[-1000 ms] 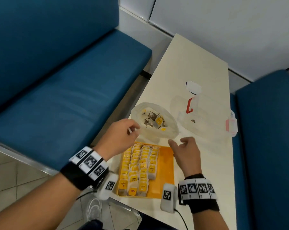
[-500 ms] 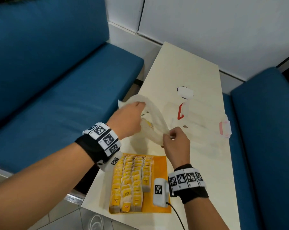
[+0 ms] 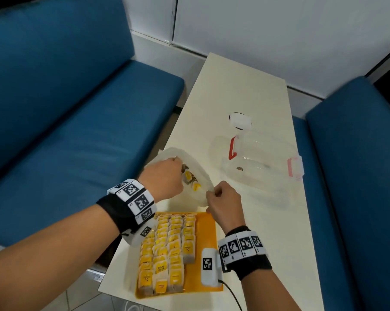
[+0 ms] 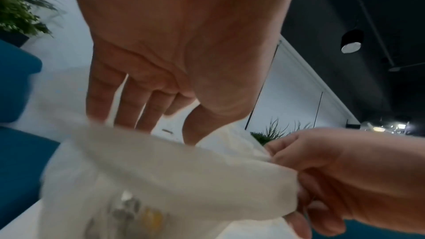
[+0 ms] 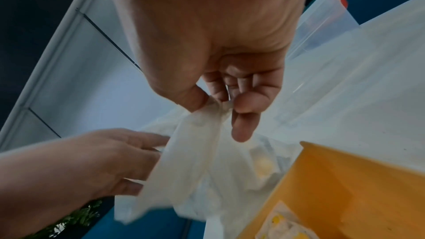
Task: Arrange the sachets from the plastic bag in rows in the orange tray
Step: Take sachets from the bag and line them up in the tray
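Note:
The translucent plastic bag (image 3: 200, 194) (image 4: 161, 166) (image 5: 195, 152) stands on the table just beyond the orange tray (image 3: 206, 230) (image 5: 345, 179). A few yellow sachets (image 3: 193, 182) (image 4: 149, 215) lie inside the bag. My right hand (image 3: 212, 195) (image 4: 296, 183) (image 5: 220, 105) pinches the bag's near rim between thumb and fingers and holds it up. With straight fingers, my left hand (image 3: 178, 166) (image 4: 142, 114) (image 5: 138, 152) reaches into the bag's mouth; its fingertips are hidden behind the rim. The tray's left part holds three rows of sachets (image 3: 167, 245) (image 5: 282, 224).
A clear plastic box (image 3: 256, 167) with a red latch and a pink clip (image 3: 295, 167) lies on the cream table (image 3: 245, 86) to the right of the bag. Blue benches (image 3: 77, 142) flank the table. The tray sits near the table's front edge.
The bag lay on the table a second ago. Both hands then took its rim and raised it. Now the left hand has left the rim and dips inside, while the right keeps its pinch.

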Motion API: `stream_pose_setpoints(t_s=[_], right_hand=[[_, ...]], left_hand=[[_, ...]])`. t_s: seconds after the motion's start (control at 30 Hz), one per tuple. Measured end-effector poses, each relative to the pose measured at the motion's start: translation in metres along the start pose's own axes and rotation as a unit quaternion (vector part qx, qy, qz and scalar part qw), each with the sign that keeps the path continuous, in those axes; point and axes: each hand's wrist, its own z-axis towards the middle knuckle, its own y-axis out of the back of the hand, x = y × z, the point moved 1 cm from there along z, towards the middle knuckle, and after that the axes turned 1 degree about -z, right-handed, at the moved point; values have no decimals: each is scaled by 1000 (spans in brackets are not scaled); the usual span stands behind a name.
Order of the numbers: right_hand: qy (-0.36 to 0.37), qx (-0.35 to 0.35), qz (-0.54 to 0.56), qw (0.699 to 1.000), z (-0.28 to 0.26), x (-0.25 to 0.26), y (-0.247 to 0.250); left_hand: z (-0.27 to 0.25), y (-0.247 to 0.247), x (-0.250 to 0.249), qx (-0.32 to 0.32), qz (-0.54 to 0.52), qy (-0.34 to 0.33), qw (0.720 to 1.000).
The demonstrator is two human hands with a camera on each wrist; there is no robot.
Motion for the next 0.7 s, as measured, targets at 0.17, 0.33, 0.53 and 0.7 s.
stream_pose_setpoints(t_s=[0.17,0.33,0.53,0.7], right_hand=[[23,17,4,1000,9,3,0],[1,46,44,998,19,5,-1],[-99,96,163,977,34,-3,0],[-108,112,181,971,39,-6,-4]], left_hand=[[40,-24,3,118,-3,3,993],[72,-41,3,204,27,10,979],[93,-48,3,228,59,7,972],[103,-50,-7,252,90,-2,964]])
